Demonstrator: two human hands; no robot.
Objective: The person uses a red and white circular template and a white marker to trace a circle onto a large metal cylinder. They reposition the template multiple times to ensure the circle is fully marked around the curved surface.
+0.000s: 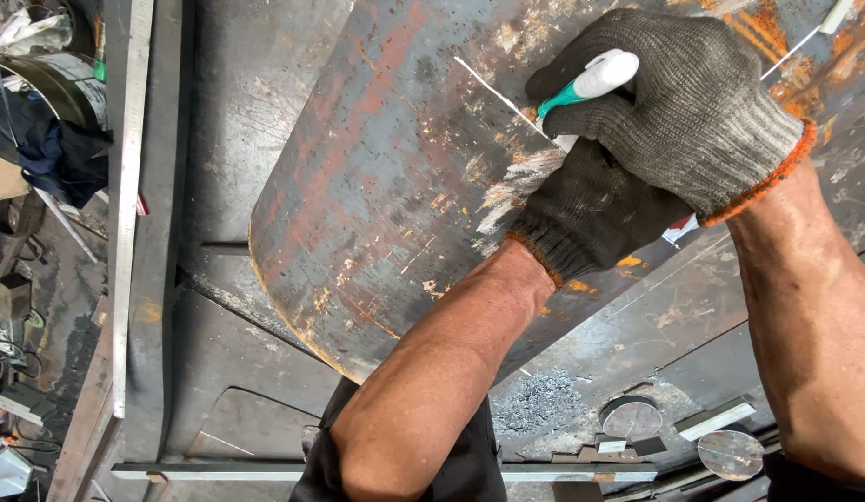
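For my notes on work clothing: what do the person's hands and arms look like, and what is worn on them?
Both hands wear dark grey knitted work gloves with an orange edge at the cuff. The right hand has the cuff stretched wide at the wrist; the left hand shows a thinner orange rim. The gloves look worn and dusty. Both forearms are bare, with no sleeves, watch or bands visible.

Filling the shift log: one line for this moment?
right hand: holds white-green marker | left hand: rests on rusty plate | white line drawn
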